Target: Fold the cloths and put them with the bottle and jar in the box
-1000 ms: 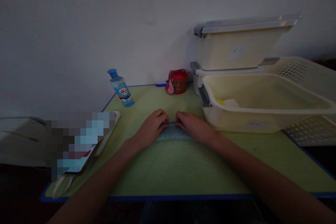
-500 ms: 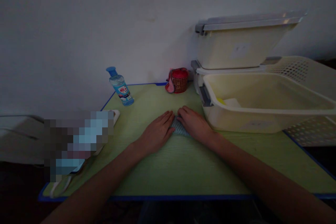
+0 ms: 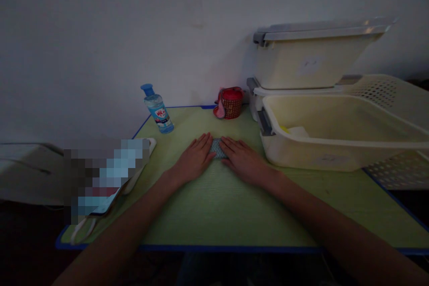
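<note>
Open and flat, with fingers stretched, the left hand (image 3: 196,158) and the right hand (image 3: 244,160) rest on the two sides of a patterned cloth (image 3: 219,149), as the head view shows. This cloth lies on the green table (image 3: 217,214), left of the cream basin (image 3: 301,153).

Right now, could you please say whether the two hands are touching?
Apart: the head view shows patterned cloth between the left hand and right hand.

Left grip (image 3: 195,159) and right grip (image 3: 242,161) flat, palm-down, slightly apart.
</note>
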The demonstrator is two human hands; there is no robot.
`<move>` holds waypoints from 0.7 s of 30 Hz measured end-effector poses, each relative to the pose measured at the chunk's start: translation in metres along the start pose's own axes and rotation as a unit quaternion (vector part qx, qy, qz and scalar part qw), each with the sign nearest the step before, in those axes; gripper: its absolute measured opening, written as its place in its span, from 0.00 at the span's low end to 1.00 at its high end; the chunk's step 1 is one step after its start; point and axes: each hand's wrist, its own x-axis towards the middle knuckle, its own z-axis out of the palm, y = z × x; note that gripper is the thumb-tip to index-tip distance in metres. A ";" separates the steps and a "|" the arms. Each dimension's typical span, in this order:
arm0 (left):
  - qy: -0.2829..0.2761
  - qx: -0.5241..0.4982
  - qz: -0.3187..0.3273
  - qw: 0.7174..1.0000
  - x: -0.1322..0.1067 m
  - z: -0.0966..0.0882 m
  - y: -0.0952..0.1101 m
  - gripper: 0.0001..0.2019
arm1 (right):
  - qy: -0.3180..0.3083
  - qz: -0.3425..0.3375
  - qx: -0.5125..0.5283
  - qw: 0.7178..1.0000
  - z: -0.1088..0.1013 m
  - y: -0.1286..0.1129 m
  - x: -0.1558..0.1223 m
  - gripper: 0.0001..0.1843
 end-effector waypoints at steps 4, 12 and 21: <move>0.009 -0.002 0.016 1.000 -0.002 -0.001 0.001 0.29 | 0.009 -0.005 0.011 1.000 -0.005 0.001 0.002 0.25; 0.026 -0.033 -0.007 0.999 0.000 -0.004 0.005 0.27 | 0.046 0.023 0.083 0.995 -0.003 0.007 0.002 0.26; 0.133 -0.356 -0.132 0.915 0.009 -0.010 -0.007 0.09 | 0.177 0.151 0.348 0.908 0.002 0.020 0.009 0.06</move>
